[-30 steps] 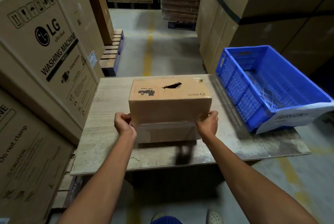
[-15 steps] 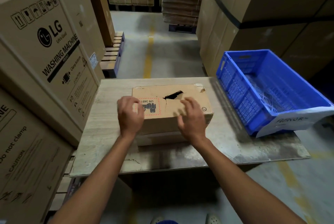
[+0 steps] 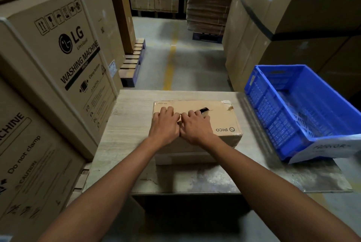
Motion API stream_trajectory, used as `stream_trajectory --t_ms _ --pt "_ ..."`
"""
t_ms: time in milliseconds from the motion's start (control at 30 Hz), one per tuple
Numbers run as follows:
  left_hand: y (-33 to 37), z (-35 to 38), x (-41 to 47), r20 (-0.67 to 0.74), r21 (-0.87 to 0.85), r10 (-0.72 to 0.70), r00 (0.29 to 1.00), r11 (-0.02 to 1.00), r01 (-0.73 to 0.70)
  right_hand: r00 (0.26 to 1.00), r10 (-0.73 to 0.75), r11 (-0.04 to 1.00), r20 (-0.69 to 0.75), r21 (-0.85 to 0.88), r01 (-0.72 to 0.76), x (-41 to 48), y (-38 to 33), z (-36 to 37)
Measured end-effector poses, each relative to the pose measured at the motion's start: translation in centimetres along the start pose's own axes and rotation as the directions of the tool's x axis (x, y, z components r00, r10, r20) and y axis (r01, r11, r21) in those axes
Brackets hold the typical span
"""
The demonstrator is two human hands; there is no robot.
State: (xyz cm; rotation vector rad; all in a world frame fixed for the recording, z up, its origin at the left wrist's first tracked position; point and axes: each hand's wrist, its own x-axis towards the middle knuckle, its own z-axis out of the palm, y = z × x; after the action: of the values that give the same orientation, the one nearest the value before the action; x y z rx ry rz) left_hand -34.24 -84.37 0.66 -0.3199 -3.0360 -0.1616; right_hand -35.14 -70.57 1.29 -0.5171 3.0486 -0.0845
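Moved from the box's sides onto its lid, left grip [image 3: 165, 124] and right grip [image 3: 195, 126] rest flat, clasping nothing, on the cardboard box [image 3: 224, 122] mid-desk [image 3: 125, 124]; pressing there may widen the tear [image 3: 228, 108].

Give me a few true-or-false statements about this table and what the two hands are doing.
1. The left hand and right hand both rest on top of the brown cardboard box printed PICO. True.
2. The blue plastic crate sits left of that box. False: it sits to the box's right, at the right end of the pale wooden table.
3. The cardboard box lies on a white box. True.
4. The large brown carton marked LG washing machine stands on the table. False: it stands beside the table, on its left.
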Motion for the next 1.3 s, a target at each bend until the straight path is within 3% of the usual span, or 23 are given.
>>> stream_trajectory --t_ms 67,167,333,400,500,567,633,733,800,867,967,1000,1067,1167,1300 --pt "-0.2 0.5 0.3 0.070 -0.081 -0.027 0.997 0.996 0.033 0.999 -0.030 0.999 0.030 0.023 0.030 0.8 0.1 0.1" --pt "-0.5 1.0 0.9 0.173 -0.071 -0.038 0.984 0.996 0.051 0.996 -0.079 0.988 0.040 0.134 0.073 0.9 0.7 1.5" --pt "0.1 0.6 1.1 0.178 -0.064 -0.106 0.978 0.991 0.119 0.990 -0.094 0.968 0.109 0.242 0.065 1.8 1.6 0.8" --pt "1.6 0.2 1.6 0.220 -0.048 -0.204 0.954 0.975 0.219 0.998 -0.065 0.967 0.014 0.247 0.060 1.6 2.1 0.6" --pt "4.4 -0.3 2.6 0.269 -0.046 -0.315 0.910 0.940 0.339 0.969 0.046 0.981 -0.241 0.194 0.002 0.1 2.9 1.5" --pt "5.2 0.5 2.7 0.130 -0.060 -0.179 0.975 0.980 0.188 0.939 0.135 0.981 -0.316 0.174 -0.082 -0.5 3.6 2.2" --pt "4.9 1.5 2.5 0.002 -0.088 -0.007 1.000 0.996 0.007 0.950 0.183 0.981 -0.253 0.105 -0.161 -0.5 4.2 2.8" --pt "4.0 2.0 3.0 0.061 -0.151 0.019 0.998 0.988 -0.010 0.989 0.145 0.985 -0.038 0.095 -0.141 0.1 4.7 2.9" --pt "4.0 2.0 3.2 0.096 -0.136 0.043 0.994 0.990 -0.030 0.993 0.119 0.988 -0.004 0.095 -0.118 0.4 5.0 2.8" --pt "4.0 1.9 3.0 0.049 -0.155 0.062 0.997 0.987 -0.054 0.984 0.124 0.985 -0.124 0.133 -0.108 0.0 5.0 3.0" --pt "3.9 2.0 2.0 -0.136 -0.252 0.008 0.991 0.967 -0.042 0.876 0.177 0.954 -0.448 0.298 -0.041 -1.2 4.5 3.3" --pt "3.8 2.0 1.6 -0.185 -0.256 -0.047 0.982 0.967 -0.002 0.852 0.195 0.949 -0.485 0.313 -0.039 -1.5 4.4 3.4" --pt "2.9 1.8 1.1 -0.192 -0.202 -0.169 0.967 0.971 0.129 0.876 0.251 0.947 -0.412 0.293 -0.133 -1.7 4.6 3.3" --pt "0.8 1.4 0.8 -0.020 -0.132 -0.358 0.933 0.926 0.353 0.870 0.445 0.892 -0.212 0.197 -0.408 -2.1 5.5 2.9" --pt "-0.6 1.3 0.2 0.099 -0.172 -0.337 0.936 0.921 0.349 0.854 0.492 0.869 -0.167 0.161 -0.468 -3.2 6.5 2.3"
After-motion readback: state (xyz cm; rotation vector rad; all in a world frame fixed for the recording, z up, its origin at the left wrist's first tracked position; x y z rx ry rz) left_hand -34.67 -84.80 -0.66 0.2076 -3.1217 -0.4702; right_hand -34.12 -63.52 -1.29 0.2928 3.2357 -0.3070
